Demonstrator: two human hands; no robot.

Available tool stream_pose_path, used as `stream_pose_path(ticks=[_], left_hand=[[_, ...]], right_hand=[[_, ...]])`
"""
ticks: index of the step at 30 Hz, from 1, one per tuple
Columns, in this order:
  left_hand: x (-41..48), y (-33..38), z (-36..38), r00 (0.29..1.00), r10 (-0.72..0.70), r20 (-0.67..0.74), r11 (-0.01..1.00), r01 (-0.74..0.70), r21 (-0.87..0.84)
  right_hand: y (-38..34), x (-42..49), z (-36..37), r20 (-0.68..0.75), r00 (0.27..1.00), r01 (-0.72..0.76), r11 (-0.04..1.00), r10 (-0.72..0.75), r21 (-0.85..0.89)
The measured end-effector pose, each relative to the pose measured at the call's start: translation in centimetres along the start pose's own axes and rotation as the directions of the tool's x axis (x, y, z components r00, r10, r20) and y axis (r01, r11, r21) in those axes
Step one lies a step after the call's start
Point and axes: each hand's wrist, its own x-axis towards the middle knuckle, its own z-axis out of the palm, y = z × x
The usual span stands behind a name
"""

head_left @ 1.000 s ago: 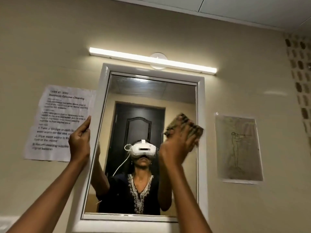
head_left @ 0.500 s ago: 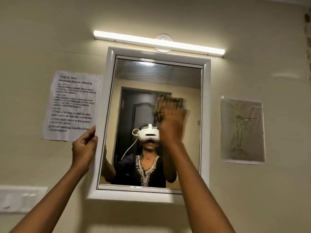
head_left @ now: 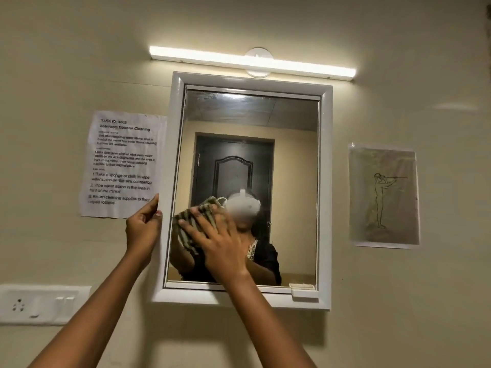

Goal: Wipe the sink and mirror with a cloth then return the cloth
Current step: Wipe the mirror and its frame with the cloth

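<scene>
A white-framed mirror (head_left: pixel 325 181) hangs on the beige wall under a lit tube light. My right hand (head_left: pixel 220 245) presses a striped brown cloth (head_left: pixel 190 221) flat against the lower left of the glass. My left hand (head_left: pixel 143 229) grips the mirror's left frame edge, thumb up along it. The sink is out of view below.
A printed task sheet (head_left: pixel 122 163) is taped left of the mirror, a line drawing (head_left: pixel 384 195) to its right. A white switch and socket panel (head_left: pixel 39 304) sits low on the left wall. A small white tray (head_left: pixel 303 289) rests on the frame's bottom right.
My right hand has swept the cloth from the mirror's upper right down to its lower left. My view has tilted down a little. My left hand stays on the frame.
</scene>
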Motion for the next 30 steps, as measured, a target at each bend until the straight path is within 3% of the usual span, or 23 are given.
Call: stream_pose_path(ticks=[2,3,5,7,8,9,10,11,12,14,15,16,17,18,20,23,28,30], left_hand=[[-0.2,0.0,-0.4,1.000,0.011,0.019,0.998,-0.012,0.059],[-0.3,0.0,-0.6,0.999,0.015,0.028,0.997,-0.017,0.077],[-0.3,0.1,-0.7,0.999,0.019,0.046,0.995,-0.024,0.093],[-0.3,0.2,-0.7,0.999,0.011,0.052,0.995,-0.016,0.095],[-0.2,0.2,-0.7,0.999,0.003,0.048,0.996,-0.007,0.093],[-0.2,0.2,-0.7,0.999,-0.004,0.043,0.996,0.000,0.091],[-0.1,0.2,-0.8,0.999,-0.007,0.041,0.996,0.004,0.090],[-0.1,0.3,-0.7,0.999,-0.008,0.042,0.996,0.004,0.089],[-0.1,0.3,-0.7,0.999,-0.008,0.044,0.996,0.004,0.090],[-0.1,0.3,-0.8,0.998,-0.015,0.054,0.996,0.010,0.086],[-0.1,0.3,-0.8,0.998,-0.022,0.062,0.997,0.018,0.076],[0.0,0.3,-0.9,0.997,-0.034,0.073,0.997,0.029,0.066],[0.1,0.3,-1.0,0.995,-0.049,0.083,0.998,0.045,0.053],[0.2,0.2,-1.1,0.993,-0.069,0.093,0.997,0.067,0.030],[0.3,0.2,-1.2,0.990,-0.104,0.100,0.992,0.110,-0.056],[0.3,0.2,-1.2,0.987,-0.132,0.091,0.975,0.146,-0.165],[0.6,-0.1,-1.5,0.973,-0.150,0.178,0.950,0.191,-0.246],[0.7,-0.1,-1.2,0.975,-0.171,0.139,0.943,0.203,-0.263]], right_hand=[[2.4,-1.9,-0.3,-0.112,0.970,-0.216,0.976,0.218,0.024],[4.0,-3.2,-0.4,-0.186,0.906,-0.379,0.924,0.381,0.048],[7.1,-5.7,-1.1,-0.288,0.642,-0.699,0.697,0.710,0.160],[8.5,-6.5,-1.8,-0.299,0.369,-0.837,0.454,0.880,0.304],[8.3,-5.9,-1.9,-0.293,0.299,-0.845,0.395,0.908,0.361],[7.6,-4.8,-1.7,-0.280,0.282,-0.840,0.377,0.918,0.391],[6.4,-3.5,-1.4,-0.261,0.324,-0.830,0.406,0.909,0.383],[4.7,-2.2,-1.0,-0.241,0.426,-0.806,0.487,0.872,0.337],[2.9,-1.2,-0.5,-0.216,0.576,-0.738,0.615,0.788,0.276],[-0.8,0.1,0.6,-0.143,0.896,-0.398,0.904,0.420,0.159],[-1.8,0.3,1.0,-0.091,0.981,-0.163,0.984,0.169,0.076],[-2.0,0.5,1.2,-0.016,1.000,0.023,1.000,-0.023,0.017],[-1.6,0.6,1.2,0.029,0.993,0.116,0.993,-0.116,-0.007],[-0.9,0.7,1.1,0.021,0.993,0.117,0.993,-0.117,-0.013],[0.3,1.2,1.1,-0.064,0.996,-0.063,0.997,0.066,0.050],[0.0,4.0,0.5,-0.141,0.936,-0.296,0.938,0.323,0.180],[-3.3,7.0,0.0,-0.153,0.910,-0.345,0.907,0.386,0.242],[-5.1,4.2,1.2,-0.136,0.935,-0.296,0.932,0.328,0.209]])
